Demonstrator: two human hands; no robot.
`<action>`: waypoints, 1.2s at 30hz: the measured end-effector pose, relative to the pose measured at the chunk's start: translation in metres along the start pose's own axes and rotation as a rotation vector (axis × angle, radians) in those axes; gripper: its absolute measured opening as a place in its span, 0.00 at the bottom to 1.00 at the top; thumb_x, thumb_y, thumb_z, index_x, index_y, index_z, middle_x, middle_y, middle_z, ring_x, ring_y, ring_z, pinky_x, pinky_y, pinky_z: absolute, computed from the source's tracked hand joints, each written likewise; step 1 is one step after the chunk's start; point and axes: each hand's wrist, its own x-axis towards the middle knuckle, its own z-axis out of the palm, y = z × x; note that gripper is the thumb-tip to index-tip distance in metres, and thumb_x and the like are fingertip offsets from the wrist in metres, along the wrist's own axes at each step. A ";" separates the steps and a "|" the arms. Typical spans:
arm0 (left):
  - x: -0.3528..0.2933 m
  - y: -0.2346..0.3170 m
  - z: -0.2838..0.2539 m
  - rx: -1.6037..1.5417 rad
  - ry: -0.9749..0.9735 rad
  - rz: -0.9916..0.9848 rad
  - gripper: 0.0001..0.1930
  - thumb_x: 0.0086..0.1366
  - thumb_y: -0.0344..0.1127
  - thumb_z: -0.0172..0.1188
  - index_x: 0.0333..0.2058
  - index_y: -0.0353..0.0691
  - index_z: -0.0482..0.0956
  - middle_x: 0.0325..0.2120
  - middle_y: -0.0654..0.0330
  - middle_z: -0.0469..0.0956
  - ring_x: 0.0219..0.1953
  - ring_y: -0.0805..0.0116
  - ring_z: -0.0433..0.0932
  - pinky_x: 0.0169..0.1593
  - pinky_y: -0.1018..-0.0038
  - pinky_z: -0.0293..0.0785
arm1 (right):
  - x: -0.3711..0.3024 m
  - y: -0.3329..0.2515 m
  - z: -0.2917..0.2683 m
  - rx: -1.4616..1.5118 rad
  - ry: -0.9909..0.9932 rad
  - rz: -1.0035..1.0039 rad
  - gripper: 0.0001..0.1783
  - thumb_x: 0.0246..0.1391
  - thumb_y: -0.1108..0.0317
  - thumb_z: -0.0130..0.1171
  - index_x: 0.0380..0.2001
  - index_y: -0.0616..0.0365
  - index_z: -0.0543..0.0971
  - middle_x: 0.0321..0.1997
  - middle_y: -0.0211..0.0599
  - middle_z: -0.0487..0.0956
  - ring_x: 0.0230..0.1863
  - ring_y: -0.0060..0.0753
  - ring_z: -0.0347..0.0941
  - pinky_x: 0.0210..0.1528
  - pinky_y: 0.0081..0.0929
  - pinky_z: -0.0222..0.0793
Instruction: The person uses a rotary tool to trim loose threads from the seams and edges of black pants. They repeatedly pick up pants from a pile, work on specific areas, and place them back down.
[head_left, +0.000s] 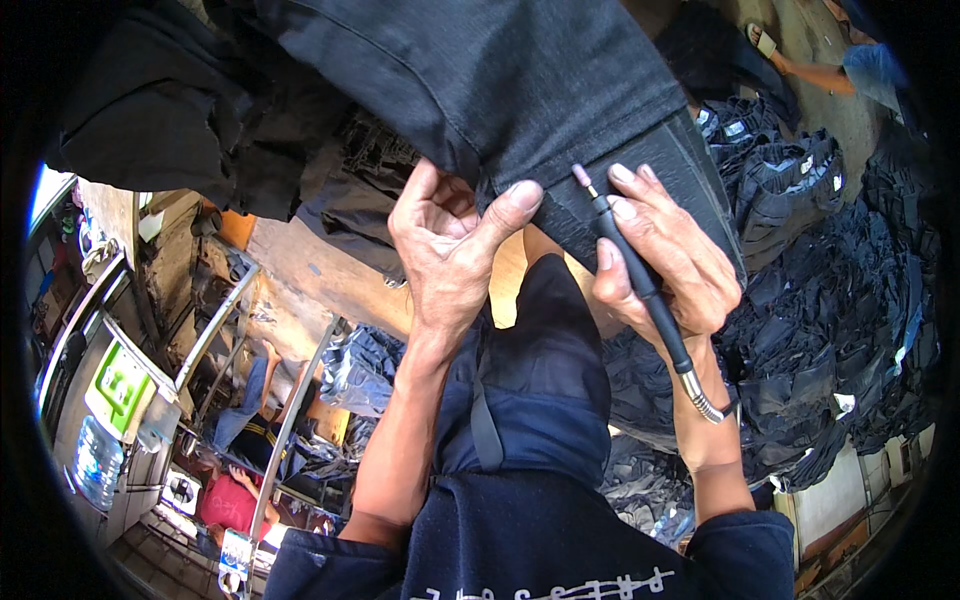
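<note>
Black cloth (seamed); slim, pink-tipped rotary tool.

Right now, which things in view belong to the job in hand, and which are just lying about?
In use:
pen-shaped grinder, in the right hand
black trouser leg, left hand at its edge
black board at the leg's end

Apparently lying about:
green tray
plastic bottle

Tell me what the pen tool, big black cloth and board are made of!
Pen tool: probably plastic or rubber, smooth black; its tail coil shines like metal.
Cloth: maybe denim or cotton, matte, with seams and soft folds.
Board: perhaps painted wood, dull, with grainy streaks.
</note>
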 end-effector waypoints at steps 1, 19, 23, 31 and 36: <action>0.000 0.000 0.000 -0.013 -0.010 0.007 0.29 0.63 0.25 0.81 0.60 0.29 0.80 0.48 0.57 0.84 0.50 0.71 0.83 0.56 0.75 0.81 | 0.000 0.000 0.000 -0.006 0.007 0.012 0.17 0.53 0.79 0.70 0.47 0.73 0.88 0.44 0.62 0.90 0.54 0.62 0.90 0.63 0.60 0.84; 0.000 -0.001 -0.002 -0.030 -0.031 -0.003 0.31 0.63 0.25 0.81 0.62 0.28 0.78 0.53 0.54 0.85 0.55 0.67 0.83 0.64 0.71 0.78 | -0.006 0.008 -0.001 -0.056 0.137 0.079 0.16 0.55 0.79 0.69 0.49 0.71 0.86 0.47 0.61 0.90 0.57 0.64 0.88 0.66 0.62 0.82; 0.001 -0.001 -0.003 -0.042 -0.040 -0.016 0.31 0.62 0.25 0.82 0.62 0.28 0.78 0.53 0.54 0.84 0.56 0.67 0.83 0.63 0.72 0.78 | -0.007 0.008 0.000 -0.073 0.154 0.100 0.17 0.55 0.80 0.68 0.49 0.71 0.86 0.48 0.62 0.90 0.57 0.65 0.88 0.66 0.63 0.81; 0.001 -0.002 -0.004 -0.066 -0.032 -0.029 0.30 0.61 0.24 0.82 0.61 0.28 0.79 0.53 0.54 0.84 0.55 0.67 0.83 0.63 0.71 0.79 | -0.006 0.004 -0.002 -0.038 0.073 0.067 0.17 0.55 0.79 0.70 0.49 0.71 0.87 0.47 0.60 0.90 0.57 0.65 0.88 0.66 0.64 0.82; 0.001 -0.001 -0.005 -0.058 -0.037 -0.048 0.31 0.62 0.23 0.81 0.61 0.28 0.78 0.53 0.53 0.84 0.55 0.67 0.83 0.63 0.71 0.80 | -0.004 0.003 -0.001 -0.016 0.047 0.043 0.15 0.57 0.77 0.71 0.48 0.71 0.88 0.45 0.61 0.90 0.56 0.65 0.89 0.64 0.63 0.83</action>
